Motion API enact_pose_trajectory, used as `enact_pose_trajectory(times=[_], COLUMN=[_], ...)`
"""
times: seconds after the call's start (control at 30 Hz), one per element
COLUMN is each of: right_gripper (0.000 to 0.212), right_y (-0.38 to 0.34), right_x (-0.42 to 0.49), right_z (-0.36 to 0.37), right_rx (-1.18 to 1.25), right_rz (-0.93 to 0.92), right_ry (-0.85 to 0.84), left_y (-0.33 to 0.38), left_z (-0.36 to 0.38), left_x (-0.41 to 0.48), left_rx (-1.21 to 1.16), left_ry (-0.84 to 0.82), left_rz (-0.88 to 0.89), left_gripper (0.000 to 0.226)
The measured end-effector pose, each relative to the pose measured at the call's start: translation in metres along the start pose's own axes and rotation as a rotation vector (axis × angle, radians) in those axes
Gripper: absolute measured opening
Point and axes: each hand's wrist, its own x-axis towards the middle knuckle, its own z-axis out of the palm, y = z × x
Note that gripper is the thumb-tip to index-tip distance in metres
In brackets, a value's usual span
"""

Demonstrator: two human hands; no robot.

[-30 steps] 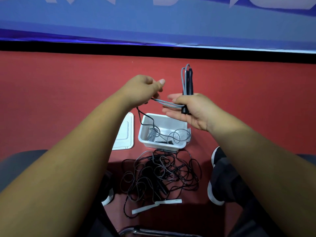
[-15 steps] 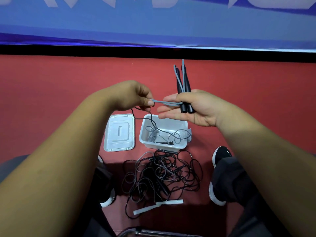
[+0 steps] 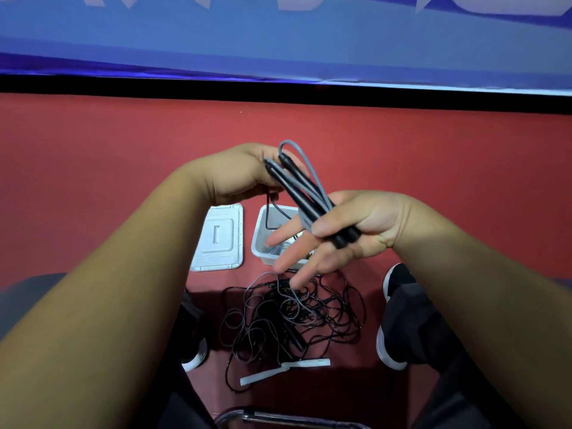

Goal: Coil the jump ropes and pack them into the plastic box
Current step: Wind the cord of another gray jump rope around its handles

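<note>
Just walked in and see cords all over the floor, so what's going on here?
A person is bundling a grey jump rope with black handles. The right hand pins the handles under its thumb, while the left hand holds the cord near the handle tips. Below, the open white plastic box holds some cord, its white lid lies beside it, and a tangled pile of black and grey ropes waits on the red floor.
</note>
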Motion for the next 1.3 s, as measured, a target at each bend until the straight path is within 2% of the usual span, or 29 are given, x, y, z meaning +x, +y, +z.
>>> enact_pose_trajectory(times=[0.1,0.17,0.27,0.4,0.5,0.6,0.7,0.8,0.93,1.0,1.13,1.2,1.3], right_gripper=[0.059,0.046,0.029,0.013,0.043,0.046,0.037,0.03,0.022,0.025,0.023,0.021,0.022], right_y=[0.004,0.003,0.002,0.008,0.014,0.018,0.019,0.013,0.002,-0.002,-0.007,-0.01,-0.013], right_x=[0.006,0.009,0.013,0.017,0.021,0.026,0.032,0.034,0.033,0.032,0.032,0.028,0.021], right_z=[0.0,0.003,0.005,0.002,-0.006,-0.012,-0.02,-0.027,-0.029,-0.029,-0.028,-0.028,-0.025], right_rx=[-0.042,-0.056,-0.136,-0.262,-0.301,-0.279,-0.246,-0.196,-0.053,0.016,0.129,0.179,0.135], right_rz=[0.072,0.101,0.163,0.298,0.355,0.368,0.321,0.237,0.084,0.001,-0.174,-0.278,-0.337], right_ry=[-0.071,-0.091,-0.046,0.079,0.266,0.487,0.693,0.855,0.959,0.994,1.013,1.016,0.957], left_y=[0.001,0.004,0.011,0.021,0.031,0.038,0.039,0.036,0.031,0.029,0.022,0.018,0.011], left_z=[0.005,0.004,0.006,0.013,0.018,0.026,0.029,0.025,0.019,0.017,0.012,0.006,-0.002], left_x=[-0.002,-0.005,-0.005,0.001,0.004,0.005,0.005,0.007,0.008,0.009,0.008,0.006,0.004], left_rx=[-0.145,-0.203,-0.111,0.014,0.201,0.357,0.469,0.621,0.79,0.916,0.818,0.806,0.705], left_ry=[-0.038,-0.04,-0.101,-0.202,-0.139,-0.096,-0.059,0.061,0.133,0.133,0.058,0.036,0.066], left_rz=[-0.022,-0.037,-0.081,-0.085,-0.066,-0.043,-0.051,-0.069,-0.124,-0.168,-0.258,-0.251,-0.198], left_gripper=[0.026,0.032,0.04,0.035,0.026,0.02,0.024,0.029,0.009,0.017,0.038,0.038,0.036])
